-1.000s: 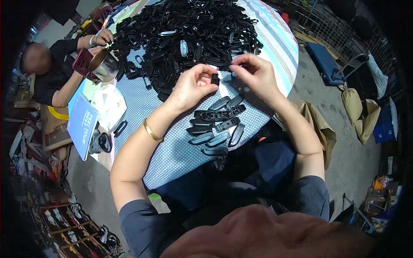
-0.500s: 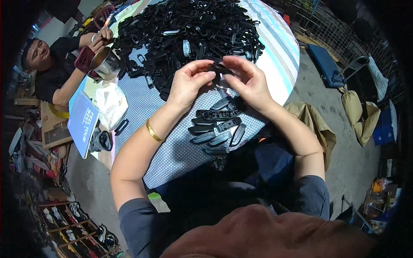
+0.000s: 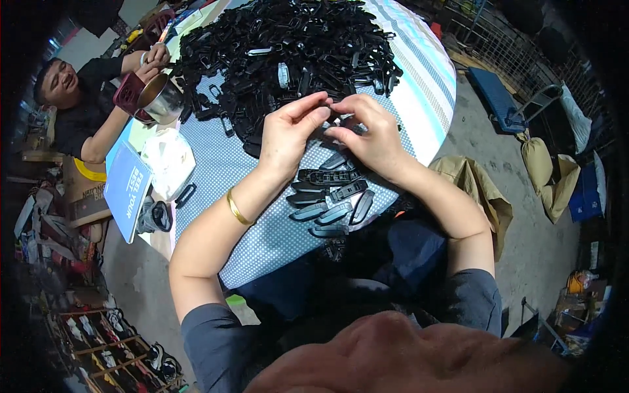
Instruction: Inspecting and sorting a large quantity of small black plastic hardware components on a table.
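Observation:
My left hand (image 3: 284,137) and my right hand (image 3: 377,134) meet at the near edge of a big heap of black plastic parts (image 3: 295,62). Thumbs and fingertips of both are pinched on a small black plastic piece (image 3: 333,118), mostly covered by the fingers, so its exact kind is unclear. Just below my hands, several long, narrow black plastic pieces (image 3: 331,175) lie in a loose cluster on the dotted tablecloth (image 3: 252,252). Some look smooth-backed, others show a slotted side. A gold bangle circles my left wrist.
Across the table at the left, a co-worker's hands (image 3: 155,57) are at the heap's edge. Nearby stand a metal cup (image 3: 164,99), a white plastic bag (image 3: 169,164) and a blue notebook (image 3: 126,187). A tan cloth (image 3: 481,190) hangs beside my right arm.
My fingers have closed in around the black piece, which shows less now. The right hand has shifted slightly left and turned; the co-worker's hands have moved a little.

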Tool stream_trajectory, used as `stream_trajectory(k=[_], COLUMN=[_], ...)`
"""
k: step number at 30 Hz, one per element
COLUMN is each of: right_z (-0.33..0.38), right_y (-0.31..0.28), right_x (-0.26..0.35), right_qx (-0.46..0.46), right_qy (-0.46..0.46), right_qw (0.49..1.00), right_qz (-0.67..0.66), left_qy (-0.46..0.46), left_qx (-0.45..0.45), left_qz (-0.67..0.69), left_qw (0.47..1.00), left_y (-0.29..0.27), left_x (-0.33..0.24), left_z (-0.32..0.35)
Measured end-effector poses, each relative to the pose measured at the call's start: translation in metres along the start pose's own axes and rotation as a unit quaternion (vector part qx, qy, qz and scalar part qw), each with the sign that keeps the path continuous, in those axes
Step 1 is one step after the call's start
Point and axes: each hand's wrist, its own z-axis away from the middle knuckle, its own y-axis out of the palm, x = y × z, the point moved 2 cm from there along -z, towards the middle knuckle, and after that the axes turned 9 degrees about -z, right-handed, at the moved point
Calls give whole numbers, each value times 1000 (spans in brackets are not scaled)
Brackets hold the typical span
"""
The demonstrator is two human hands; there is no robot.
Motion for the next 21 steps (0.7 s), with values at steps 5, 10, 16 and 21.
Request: stream_trajectory(k=[5, 10, 16, 21], right_z=[0, 2, -3, -12], right_y=[-1, -2, -4, -36], right_x=[-13, -2, 0, -25], right_qx=[83, 74, 140, 183], right_qy=[277, 70, 85, 48], right_qw=[932, 994, 986, 969], right_qz=[-220, -46, 29, 162], left_qy=[-6, 1, -7, 47], left_qx=[60, 129, 115, 108], left_qz=[61, 41, -12, -270], left_qw=[996, 991, 993, 956], left_y=[-6, -11, -11, -13], left_x=[-8, -7, -12, -27], left_z=[-4, -5, -9, -10])
